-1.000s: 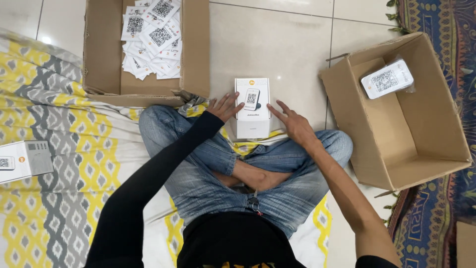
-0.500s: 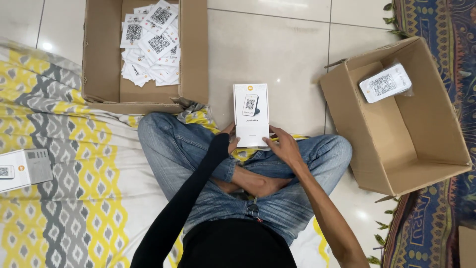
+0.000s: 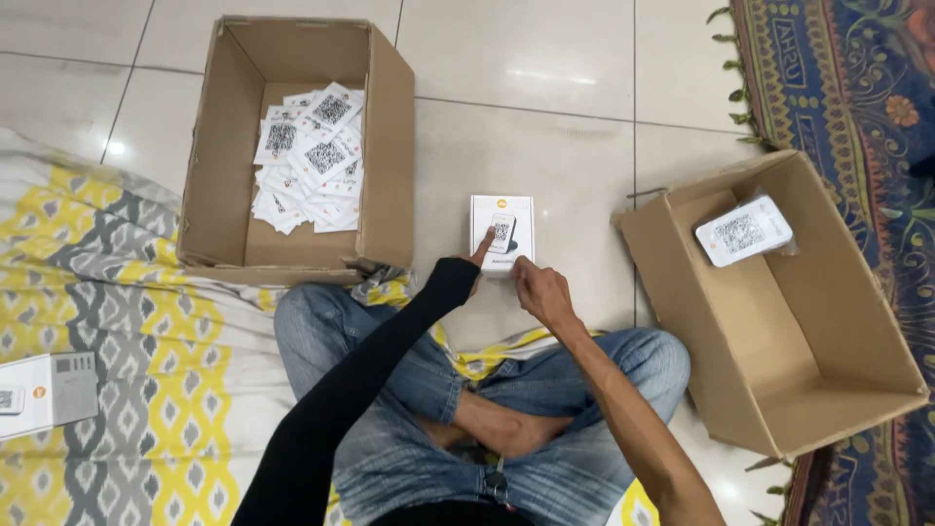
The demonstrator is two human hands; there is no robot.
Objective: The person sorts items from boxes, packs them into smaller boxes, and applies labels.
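The person sits cross-legged, both arms reaching forward over the knees. The left arm, in a long black sleeve, stretches out nearly straight; the left hand (image 3: 477, 255) shows past the cuff with its forefinger extended and pointing away from the body. The right arm is bare, bent a little at the elbow, and the right hand (image 3: 539, 288) lies just beside the left, knuckles up, fingers curled downward.

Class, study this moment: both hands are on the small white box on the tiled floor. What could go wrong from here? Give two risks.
The small white box lies on glossy floor tiles, so it may slide under the left hand and right hand. The cardboard box on the right sits tilted, so its wrapped white device might slip down.
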